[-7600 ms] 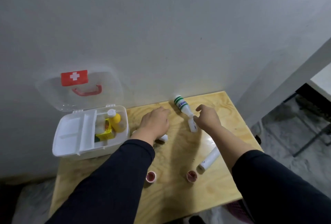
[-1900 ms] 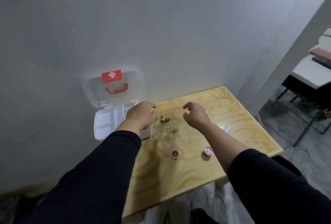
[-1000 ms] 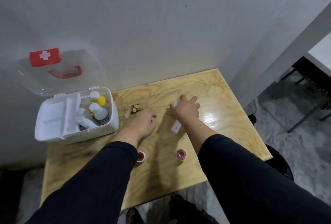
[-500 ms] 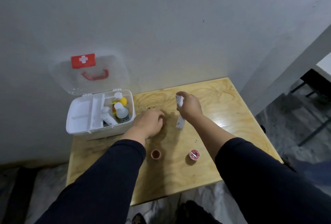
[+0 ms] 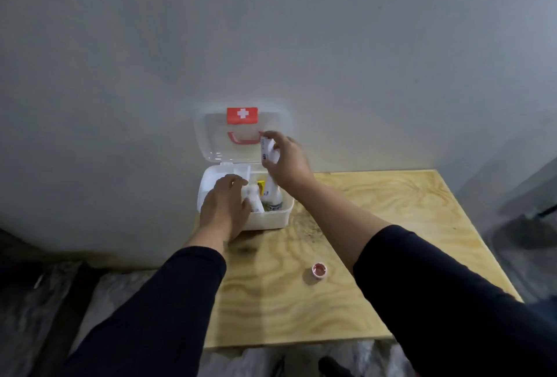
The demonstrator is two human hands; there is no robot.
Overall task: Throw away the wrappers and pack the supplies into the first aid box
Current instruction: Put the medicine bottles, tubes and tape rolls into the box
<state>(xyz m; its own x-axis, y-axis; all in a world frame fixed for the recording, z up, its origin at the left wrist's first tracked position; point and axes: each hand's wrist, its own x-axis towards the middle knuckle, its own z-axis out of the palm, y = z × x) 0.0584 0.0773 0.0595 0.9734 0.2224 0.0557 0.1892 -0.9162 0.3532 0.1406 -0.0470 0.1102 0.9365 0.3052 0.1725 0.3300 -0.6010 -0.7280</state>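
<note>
Over at the back-left corner of the plywood table [image 5: 376, 211], the white first aid box [image 5: 271, 220] sits against the grey wall [image 5: 271, 45] with its clear lid [image 5: 217, 135] flipped up, red cross sticker and red handle showing. Right hand [image 5: 286, 162] is up above the box, fingers [image 5: 272, 136] clamped on a white tube [image 5: 266, 150] held roughly upright, just in front of the lid. Left hand [image 5: 226, 208] is lying over the box's front-left part, fingers loosely spread and resting on the stuff inside; can't tell if it's actually gripping anything. Inside the box you can see a white bottle [image 5: 272, 196] and something yellow [image 5: 261, 185] beside it. One small pink cap [image 5: 319, 270] is sitting by itself on the table, well apart from the box, close to the right forearm. Both sleeves are dark.
</note>
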